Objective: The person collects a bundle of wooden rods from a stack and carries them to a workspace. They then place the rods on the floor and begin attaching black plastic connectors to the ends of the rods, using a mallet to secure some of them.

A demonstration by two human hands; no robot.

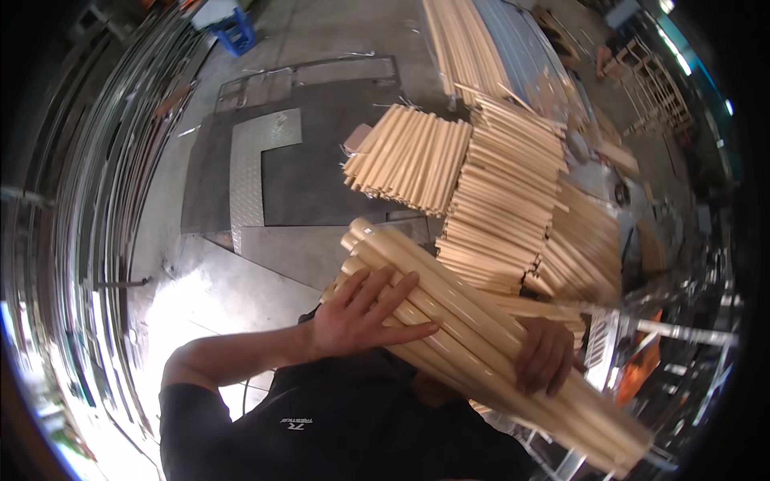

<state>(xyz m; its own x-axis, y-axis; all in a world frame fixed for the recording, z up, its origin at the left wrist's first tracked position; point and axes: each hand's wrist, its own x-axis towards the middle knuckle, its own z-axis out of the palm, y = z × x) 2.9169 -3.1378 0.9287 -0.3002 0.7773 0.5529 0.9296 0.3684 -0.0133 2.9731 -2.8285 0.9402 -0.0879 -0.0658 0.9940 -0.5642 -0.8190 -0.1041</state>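
A bundle of long, glossy beige tubes [449, 313] lies slantwise across the front of my body, its upper-left ends pointing away from me. My left hand [365, 313] rests over the bundle near those ends, fingers somewhat spread and curved along the tubes, holding them against me. Farther down the bundle, my right hand [545, 357] is closed over the tubes, with its fingers bent round the upper ones. The lower side of the bundle is hidden. Just beyond it are stacked rows of shorter beige tubes [505, 200].
A separate pile of beige tubes [413, 156] sits left of the rows. Longer beige lengths [465, 44] lie at the back. Dark mats [321, 176] and a metal tread plate [247, 176] cover some floor. Long metal profiles [100, 184] line the left. A blue crate [234, 32] stands far back.
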